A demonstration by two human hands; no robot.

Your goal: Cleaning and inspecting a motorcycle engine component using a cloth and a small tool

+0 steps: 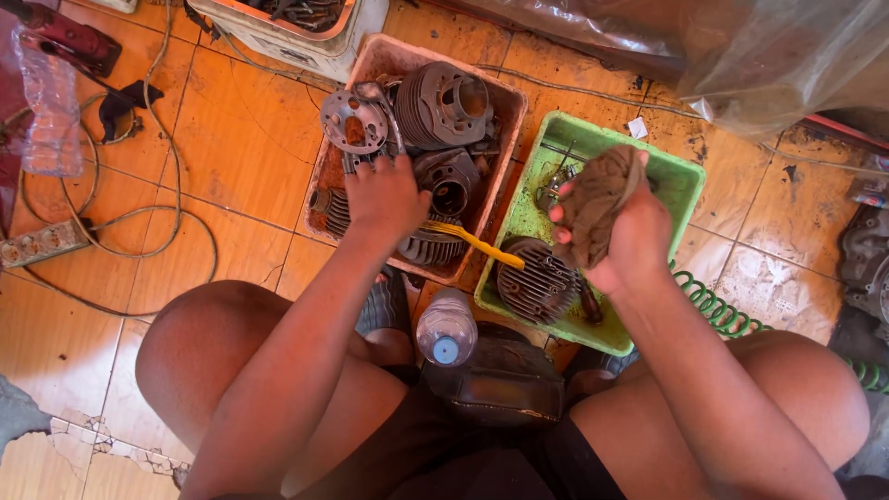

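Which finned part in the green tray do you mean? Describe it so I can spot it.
Find the green tray right of the pink one. Below the right hand and its rag lies a round, dark finned cylinder head. It is the tray's only large finned piece, with a yellow strip reaching it.

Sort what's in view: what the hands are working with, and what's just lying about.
In hand:
left hand in pink tray of engine parts
right hand gripping rag
green tray, finned head

Lying about:
bottle
power strip
green hose
plastic sheet
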